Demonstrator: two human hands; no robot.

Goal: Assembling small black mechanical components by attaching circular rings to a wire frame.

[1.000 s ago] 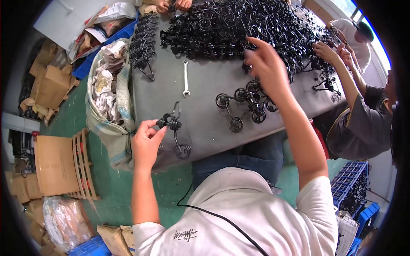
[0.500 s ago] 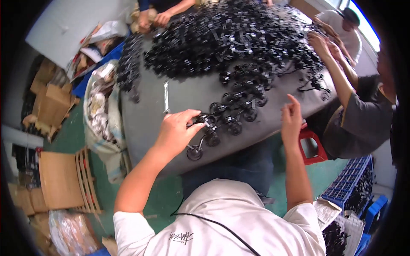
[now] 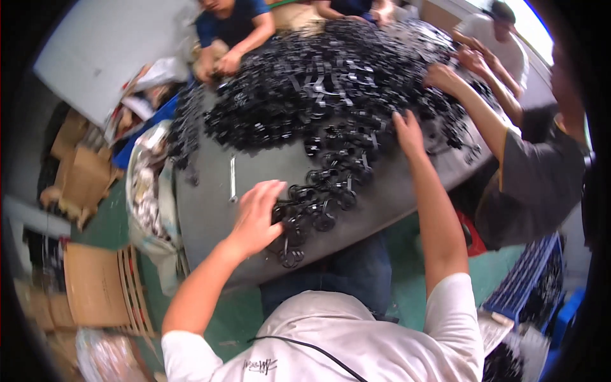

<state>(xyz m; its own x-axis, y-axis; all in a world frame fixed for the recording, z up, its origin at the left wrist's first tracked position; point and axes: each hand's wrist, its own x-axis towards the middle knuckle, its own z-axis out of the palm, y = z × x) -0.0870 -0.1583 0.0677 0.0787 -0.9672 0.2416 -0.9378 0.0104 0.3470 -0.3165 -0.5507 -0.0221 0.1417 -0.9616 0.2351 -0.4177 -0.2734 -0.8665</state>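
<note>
A grey table [image 3: 210,216] carries a big heap of black wheeled metal parts [image 3: 331,89]. A smaller cluster of these parts [image 3: 318,204] lies near its front edge. My left hand [image 3: 254,219] rests over the left side of that cluster, fingers spread, touching the parts. My right hand [image 3: 408,132] reaches further out, fingers extended onto the near edge of the big heap. I cannot tell whether either hand grips a part. A metal wrench [image 3: 233,179] lies on the bare table left of my left hand.
Other people work round the table: one in a blue shirt [image 3: 235,25] at the far side, one in a dark shirt [image 3: 528,172] at the right. A sack of scrap [image 3: 146,197] hangs at the table's left. Cardboard [image 3: 95,286] lies on the green floor; blue crates [image 3: 528,286] stand at right.
My left hand carried a part from the table's front left to the small cluster. My right hand dropped to the table edge, then reached out to the heap. The view tilted forward.
</note>
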